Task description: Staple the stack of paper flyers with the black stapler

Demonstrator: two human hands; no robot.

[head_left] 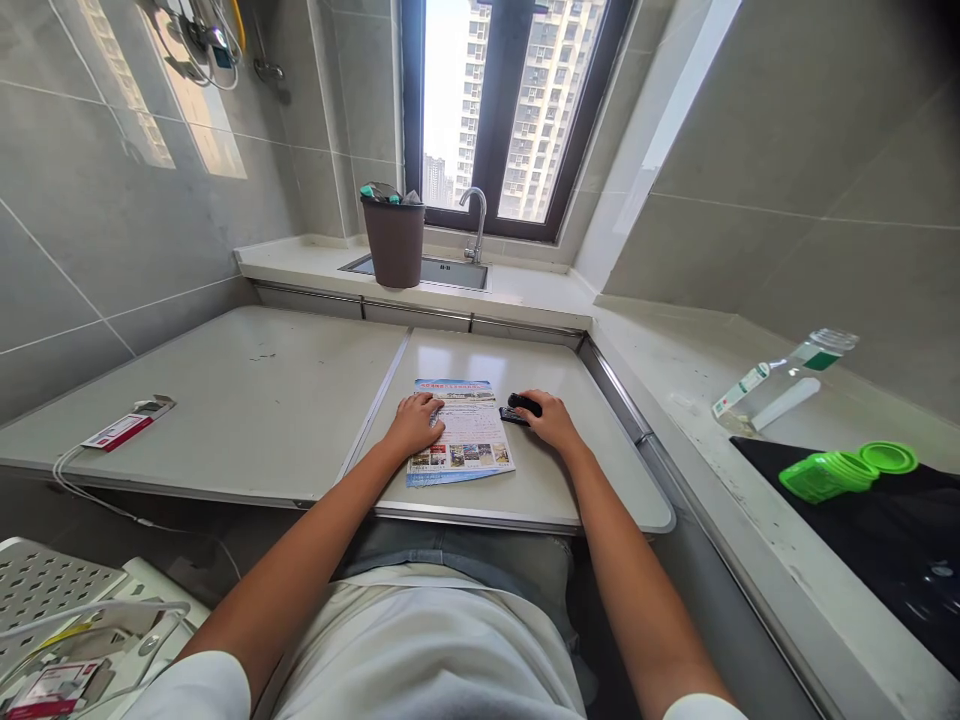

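Observation:
A printed leaflet (463,435) with a blue header and small photos lies flat on the right-hand table panel (547,490). My left hand (415,420) rests on the leaflet's left edge, fingers curled down against the paper. My right hand (550,416) sits just right of the leaflet, closed around a small black object (519,407) whose end touches the paper's upper right edge. What the black object is cannot be made out.
A red and white box (122,428) with a white cable lies on the left table panel. At the back are a sink with tap (475,222) and a brown bin (394,238). On the right counter stand a clear bottle (784,381) and a green collapsible cup (846,469) on a black cooktop.

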